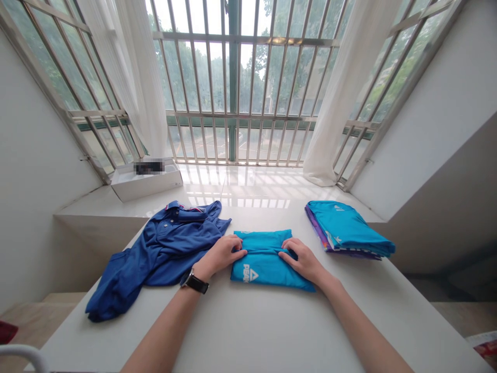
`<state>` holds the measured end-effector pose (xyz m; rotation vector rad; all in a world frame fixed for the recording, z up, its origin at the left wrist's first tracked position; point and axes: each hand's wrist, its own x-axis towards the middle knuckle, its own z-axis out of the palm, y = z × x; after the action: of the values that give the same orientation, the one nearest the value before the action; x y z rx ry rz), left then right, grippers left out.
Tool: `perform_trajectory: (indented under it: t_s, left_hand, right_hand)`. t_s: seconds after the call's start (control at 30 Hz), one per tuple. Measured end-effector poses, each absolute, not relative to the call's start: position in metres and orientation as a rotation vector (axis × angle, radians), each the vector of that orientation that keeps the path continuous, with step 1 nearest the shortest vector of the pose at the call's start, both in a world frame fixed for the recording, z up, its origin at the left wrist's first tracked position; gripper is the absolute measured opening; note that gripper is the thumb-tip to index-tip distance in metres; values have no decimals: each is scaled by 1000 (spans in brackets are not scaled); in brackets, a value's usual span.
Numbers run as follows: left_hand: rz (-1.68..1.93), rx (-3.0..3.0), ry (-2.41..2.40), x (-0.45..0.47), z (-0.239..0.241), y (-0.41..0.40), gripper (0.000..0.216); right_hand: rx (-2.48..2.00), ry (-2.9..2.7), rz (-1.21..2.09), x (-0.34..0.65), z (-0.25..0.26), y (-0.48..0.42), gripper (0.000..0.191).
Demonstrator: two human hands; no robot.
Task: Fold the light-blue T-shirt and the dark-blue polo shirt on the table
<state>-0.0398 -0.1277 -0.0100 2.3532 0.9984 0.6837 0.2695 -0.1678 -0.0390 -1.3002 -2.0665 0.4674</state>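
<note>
Between left grip point(222, 254) and right point(305, 258), turquoise cloth point(267, 263).

A white table point(240, 326) carries shirt point(166, 251), folded garment point(266, 261), pile point(345, 225).

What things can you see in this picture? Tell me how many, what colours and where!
Folded garment: 1, bright blue, middle of the table
Shirt: 1, dark blue, table's left side
Clothes pile: 1, bright blue over purple, table's right side
Table: 1, white, under the clothes
Box: 1, white, windowsill's left end; contents blurred
Windowsill: 1, white, behind the table
Curtains: 2, white, either side
Window bars: many, silvery, across the window
Trees: several, green, outside
Curved bar: 1, white, bottom left
Watch: 1, black, left wrist
Hands: 2, bare, left hand and right hand touching the folded garment
</note>
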Motion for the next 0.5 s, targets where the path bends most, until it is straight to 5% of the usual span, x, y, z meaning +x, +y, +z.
perform_trajectory:
  t_s: [0.5]
  left_hand:
    - [689, 2443, 992, -36, -19, -128, 29]
  right_hand:
    - [-1291, -2063, 478, 269, -39, -169, 13]
